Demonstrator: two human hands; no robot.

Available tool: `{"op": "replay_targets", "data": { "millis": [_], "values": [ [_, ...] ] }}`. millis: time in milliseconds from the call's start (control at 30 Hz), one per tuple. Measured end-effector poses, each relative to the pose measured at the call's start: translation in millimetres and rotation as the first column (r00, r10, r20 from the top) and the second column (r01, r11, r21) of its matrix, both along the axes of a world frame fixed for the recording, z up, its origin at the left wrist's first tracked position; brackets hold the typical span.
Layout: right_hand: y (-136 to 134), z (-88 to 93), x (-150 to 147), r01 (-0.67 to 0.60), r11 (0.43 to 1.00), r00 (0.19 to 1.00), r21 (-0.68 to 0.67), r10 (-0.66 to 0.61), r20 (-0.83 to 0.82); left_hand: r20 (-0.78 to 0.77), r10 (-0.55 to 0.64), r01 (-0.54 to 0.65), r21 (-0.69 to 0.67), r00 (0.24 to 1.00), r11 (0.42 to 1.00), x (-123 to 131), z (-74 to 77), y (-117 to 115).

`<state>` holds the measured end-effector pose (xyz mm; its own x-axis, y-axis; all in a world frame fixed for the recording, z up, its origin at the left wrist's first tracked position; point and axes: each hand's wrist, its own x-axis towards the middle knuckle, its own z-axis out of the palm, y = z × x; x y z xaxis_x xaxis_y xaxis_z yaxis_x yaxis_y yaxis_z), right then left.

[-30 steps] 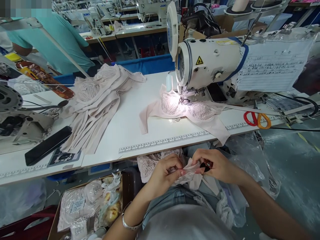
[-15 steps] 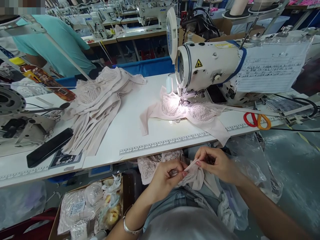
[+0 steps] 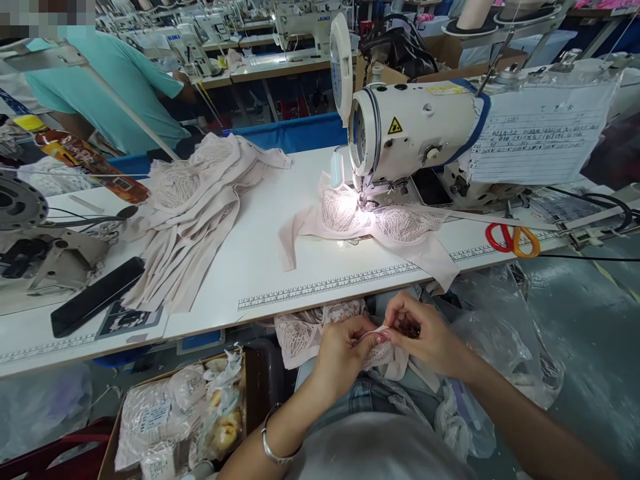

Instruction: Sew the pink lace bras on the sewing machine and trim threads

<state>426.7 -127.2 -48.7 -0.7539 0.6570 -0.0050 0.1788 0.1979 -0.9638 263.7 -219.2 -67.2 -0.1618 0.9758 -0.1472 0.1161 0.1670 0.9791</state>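
Both hands meet over my lap, below the table's front edge. My left hand (image 3: pixel 345 347) pinches a small pale pink lace garment piece (image 3: pixel 383 353), fingers closed on its edge. My right hand (image 3: pixel 423 333) is closed on the same piece from the right, with a small dark object partly hidden under its fingers. More lace fabric (image 3: pixel 300 330) hangs from the table edge beside my left hand. A second lace garment (image 3: pixel 370 223) lies under the needle of the white sewing machine (image 3: pixel 415 130), lit by its lamp.
A pile of pink garments (image 3: pixel 190 207) lies on the white table (image 3: pixel 260 267) at left, near a black flat bar (image 3: pixel 95 297). Red and orange scissors (image 3: pixel 513 240) lie at right. A box of bagged items (image 3: pixel 175 413) sits on the floor. A person in teal (image 3: pixel 110 87) stands behind.
My hands have drawn closer together on the lace piece. The dark object seen in my right hand a second ago is now mostly hidden.
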Motion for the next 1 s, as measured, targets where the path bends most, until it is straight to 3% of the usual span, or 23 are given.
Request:
{"op": "replay_targets", "data": {
  "millis": [67,200,300,400,633,833,1000],
  "values": [
    [0.9,-3.0,0.7,0.002,1.000,1.000,0.010,-0.002,0.005,0.003,0.037,-0.037,-0.009,0.999,0.999,0.8,-1.0,1.3],
    [4.7,-10.2,6.7,0.044,0.996,0.999,-0.076,-0.042,0.030,0.180,0.051,-0.041,-0.060,0.982,0.997,-0.1,2.4,3.8],
    [7.5,-12.3,10.0,0.005,0.998,0.999,-0.067,-0.001,0.054,0.261,0.040,-0.024,-0.064,0.965,0.998,-1.0,5.2,5.3],
    [9.4,-10.5,9.5,-0.068,0.994,0.995,-0.084,0.074,0.068,0.286,0.023,-0.006,-0.058,0.958,0.998,-1.4,6.3,5.7],
    [9.1,-9.0,5.5,-0.150,0.954,0.985,-0.259,0.166,0.042,0.250,0.000,0.018,-0.072,0.968,0.997,-1.7,4.6,5.0],
    [3.6,-12.1,-2.8,-0.126,0.944,0.992,-0.306,0.123,-0.029,0.210,-0.028,0.045,-0.079,0.977,0.996,-2.0,1.4,1.9],
    [4.3,-11.5,0.9,0.025,0.975,0.999,-0.221,-0.032,-0.030,0.223,-0.026,0.042,-0.068,0.974,0.997,-3.7,1.2,1.1]
  ]
}}
